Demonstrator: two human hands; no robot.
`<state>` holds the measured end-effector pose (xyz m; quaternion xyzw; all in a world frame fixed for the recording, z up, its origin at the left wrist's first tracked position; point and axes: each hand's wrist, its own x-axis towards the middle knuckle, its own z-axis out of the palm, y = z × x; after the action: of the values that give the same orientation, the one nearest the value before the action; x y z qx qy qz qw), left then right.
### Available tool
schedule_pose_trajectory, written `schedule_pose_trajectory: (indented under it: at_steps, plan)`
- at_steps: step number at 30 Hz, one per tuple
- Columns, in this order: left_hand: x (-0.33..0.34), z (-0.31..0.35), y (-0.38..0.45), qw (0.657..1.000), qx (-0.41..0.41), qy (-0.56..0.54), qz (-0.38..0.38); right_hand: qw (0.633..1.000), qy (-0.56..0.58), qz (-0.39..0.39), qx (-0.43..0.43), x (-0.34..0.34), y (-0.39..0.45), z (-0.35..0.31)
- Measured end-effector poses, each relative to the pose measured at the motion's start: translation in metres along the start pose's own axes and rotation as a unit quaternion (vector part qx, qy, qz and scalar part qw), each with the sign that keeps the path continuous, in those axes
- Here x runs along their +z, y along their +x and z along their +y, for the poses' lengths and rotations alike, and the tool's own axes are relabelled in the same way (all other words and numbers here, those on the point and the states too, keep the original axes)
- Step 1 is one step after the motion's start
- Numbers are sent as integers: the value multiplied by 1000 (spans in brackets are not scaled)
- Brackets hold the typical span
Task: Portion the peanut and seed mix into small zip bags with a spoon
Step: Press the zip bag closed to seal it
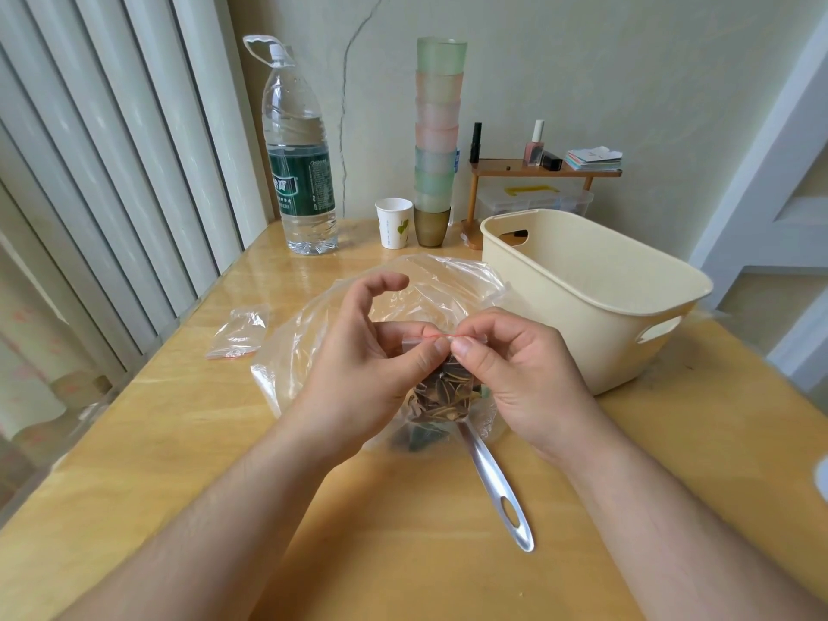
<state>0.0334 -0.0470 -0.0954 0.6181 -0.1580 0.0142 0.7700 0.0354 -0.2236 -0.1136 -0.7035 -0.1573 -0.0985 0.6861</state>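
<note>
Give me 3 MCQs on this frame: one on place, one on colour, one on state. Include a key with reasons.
1. Where does the spoon lie?
A. in the basket
B. bowl end in the large clear bag, handle on the table
C. beside the water bottle

2. What colour is the basket?
A. cream
B. blue
C. black

3. What are both hands doing?
A. resting flat
B. pinching the small zip bag's top
C. gripping the spoon

Key: B, the handle sticks out of the large clear bag; A, its walls are cream; B, left hand and right hand pinch the red strip of the small zip bag.

Small zip bag (443, 374) of seeds, upright, probably half-sealed; spoon (493, 481) beneath.
</note>
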Motion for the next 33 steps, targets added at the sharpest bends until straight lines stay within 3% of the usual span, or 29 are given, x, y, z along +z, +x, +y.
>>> schedule_pose_trajectory:
  at_steps: [10, 20, 27, 33]
  plan:
    - [-11, -11, 8, 999, 3, 51, -4, 996, 77, 34, 11, -2, 0, -7]
    - [-9, -12, 5, 996, 3, 83, -27, 999, -20, 20, -25, -5, 1, 0]
    - [-8, -12, 6, 997, 6, 75, 5, 999, 1, 32, -17, -3, 2, 1]
    - [-9, -12, 5, 995, 11, 99, -17, 999, -30, 7, -21, -6, 1, 1]
